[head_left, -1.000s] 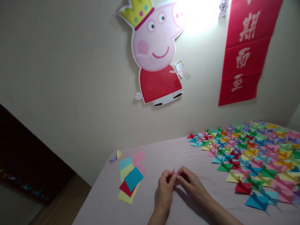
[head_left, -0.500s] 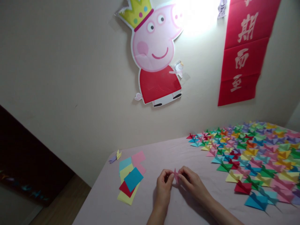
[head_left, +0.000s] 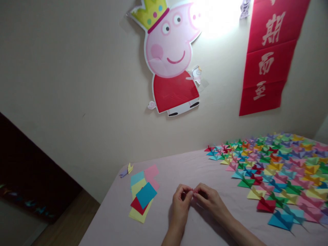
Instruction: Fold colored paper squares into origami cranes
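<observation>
My left hand (head_left: pixel 180 205) and my right hand (head_left: pixel 208 201) meet fingertip to fingertip over the pink tablecloth (head_left: pixel 115 218). Both pinch a small folded pink paper piece (head_left: pixel 192 191), which is almost wholly hidden between the fingers. Left of my hands lies a loose stack of coloured paper squares (head_left: pixel 142 198), with a blue one on top.
Several rows of folded paper cranes (head_left: pixel 276 174) in many colours cover the right half of the table. Two tiny folded pieces (head_left: pixel 127 169) sit near the table's far left corner. A cartoon pig cut-out (head_left: pixel 170 61) and a red banner (head_left: pixel 266 58) hang on the wall behind.
The pink paper tip that stuck up between my fingers has dropped down and is now pressed between the fingertips. My hands have stayed in the same place.
</observation>
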Motion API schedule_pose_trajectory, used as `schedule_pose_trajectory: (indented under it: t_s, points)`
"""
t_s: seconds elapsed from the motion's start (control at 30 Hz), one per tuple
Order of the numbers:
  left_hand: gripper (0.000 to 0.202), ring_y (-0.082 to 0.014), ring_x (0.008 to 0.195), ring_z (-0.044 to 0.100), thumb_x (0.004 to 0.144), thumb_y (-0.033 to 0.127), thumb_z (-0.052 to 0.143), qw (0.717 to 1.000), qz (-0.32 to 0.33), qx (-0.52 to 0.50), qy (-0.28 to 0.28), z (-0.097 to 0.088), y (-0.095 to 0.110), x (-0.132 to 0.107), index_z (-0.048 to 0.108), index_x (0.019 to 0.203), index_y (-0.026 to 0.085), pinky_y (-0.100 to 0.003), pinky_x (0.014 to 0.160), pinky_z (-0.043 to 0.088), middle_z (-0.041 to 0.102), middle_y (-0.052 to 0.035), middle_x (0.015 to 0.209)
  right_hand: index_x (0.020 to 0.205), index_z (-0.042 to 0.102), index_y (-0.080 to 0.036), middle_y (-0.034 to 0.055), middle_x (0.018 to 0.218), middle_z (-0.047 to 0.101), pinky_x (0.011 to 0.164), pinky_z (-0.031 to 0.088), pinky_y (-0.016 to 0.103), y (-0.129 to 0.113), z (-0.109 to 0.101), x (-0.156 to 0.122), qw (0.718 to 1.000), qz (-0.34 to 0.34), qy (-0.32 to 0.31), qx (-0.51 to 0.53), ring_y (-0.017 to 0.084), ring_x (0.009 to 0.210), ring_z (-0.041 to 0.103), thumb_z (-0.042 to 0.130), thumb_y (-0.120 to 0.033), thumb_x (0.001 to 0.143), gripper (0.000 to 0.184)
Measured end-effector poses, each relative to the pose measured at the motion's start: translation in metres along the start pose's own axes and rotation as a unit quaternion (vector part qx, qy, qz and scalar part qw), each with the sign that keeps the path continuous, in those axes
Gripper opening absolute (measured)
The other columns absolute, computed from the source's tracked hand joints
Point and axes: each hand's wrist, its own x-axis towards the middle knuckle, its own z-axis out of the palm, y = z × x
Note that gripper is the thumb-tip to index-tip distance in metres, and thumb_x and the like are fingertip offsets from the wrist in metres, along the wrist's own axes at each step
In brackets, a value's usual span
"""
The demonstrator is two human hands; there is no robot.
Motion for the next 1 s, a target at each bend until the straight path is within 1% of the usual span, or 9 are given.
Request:
schedule_pose_trajectory:
  t_s: [0.17, 0.43, 0.57, 0.73, 0.83, 0.9, 1.0]
  points:
    - [0.025, -0.0169, 0.073, 0.052, 0.080, 0.042, 0.068, 1.000, -0.011, -0.011, 0.002, 0.0001, 0.0027, 0.0001, 0.064, 0.079, 0.018, -0.026, 0.068, 0.041, 0.059, 0.0000, 0.074, 0.069, 0.068, -0.020, 0.0002, 0.067, 0.062, 0.060, 0.044, 0.026, -0.0039, -0.0021, 0.0005, 1.000, 0.010, -0.007, 0.015, 0.016, 0.063, 0.057, 0.062, -0.039, 0.080, 0.023]
    - [0.024, -0.0151, 0.069, 0.049, 0.076, 0.040, 0.070, 0.999, -0.023, -0.028, 0.004, -0.0009, 0.0035, 0.0029, 0.065, 0.078, 0.017, -0.025, 0.065, 0.039, 0.058, 0.0006, 0.073, 0.065, 0.069, -0.018, 0.0011, 0.065, 0.062, 0.059, 0.043, 0.028, -0.0066, -0.0045, 0.0022, 0.998, 0.013, -0.003, 0.055, 0.017, 0.062, 0.056, 0.065, -0.043, 0.078, 0.029]
    - [0.023, -0.0136, 0.065, 0.046, 0.076, 0.040, 0.069, 0.999, -0.035, -0.033, 0.003, 0.0003, 0.0022, 0.0016, 0.065, 0.078, 0.017, -0.024, 0.062, 0.037, 0.058, 0.0015, 0.070, 0.066, 0.069, -0.019, 0.0019, 0.067, 0.063, 0.061, 0.044, 0.028, -0.0069, -0.0057, 0.0022, 0.997, 0.016, -0.014, 0.077, 0.017, 0.065, 0.057, 0.066, -0.045, 0.078, 0.029]
    - [0.028, -0.0137, 0.063, 0.045, 0.075, 0.044, 0.071, 0.999, -0.041, -0.034, 0.007, 0.0029, -0.0003, 0.0007, 0.065, 0.078, 0.017, -0.024, 0.060, 0.036, 0.056, 0.0019, 0.067, 0.068, 0.066, -0.019, 0.0017, 0.067, 0.062, 0.060, 0.043, 0.028, -0.0036, -0.0048, 0.0014, 0.997, 0.021, -0.016, 0.079, 0.016, 0.064, 0.055, 0.064, -0.046, 0.079, 0.028]
    - [0.029, -0.0148, 0.066, 0.048, 0.076, 0.046, 0.071, 0.999, -0.039, -0.033, 0.009, 0.0046, 0.0010, 0.0000, 0.065, 0.079, 0.017, -0.025, 0.063, 0.038, 0.058, 0.0012, 0.069, 0.068, 0.062, -0.020, -0.0011, 0.063, 0.057, 0.057, 0.041, 0.027, -0.0011, -0.0020, 0.0007, 0.997, 0.029, -0.012, 0.075, 0.015, 0.060, 0.051, 0.063, -0.046, 0.079, 0.028]
    - [0.030, -0.0165, 0.072, 0.052, 0.077, 0.047, 0.070, 0.999, -0.032, -0.032, 0.007, 0.0054, 0.0032, -0.0015, 0.065, 0.081, 0.017, -0.026, 0.067, 0.040, 0.060, -0.0002, 0.073, 0.067, 0.058, -0.021, -0.0026, 0.061, 0.054, 0.055, 0.040, 0.026, -0.0005, -0.0004, 0.0005, 0.997, 0.029, -0.005, 0.071, 0.014, 0.059, 0.048, 0.061, -0.048, 0.080, 0.031]
    - [0.026, -0.0180, 0.078, 0.055, 0.081, 0.045, 0.067, 1.000, -0.019, 0.010, -0.006, 0.0059, 0.0057, -0.0046, 0.065, 0.084, 0.019, -0.027, 0.072, 0.042, 0.063, -0.0010, 0.080, 0.067, 0.056, -0.021, -0.0028, 0.061, 0.054, 0.056, 0.040, 0.025, -0.0015, 0.0002, 0.0006, 0.997, 0.023, 0.000, 0.069, 0.014, 0.060, 0.047, 0.058, -0.051, 0.082, 0.034]
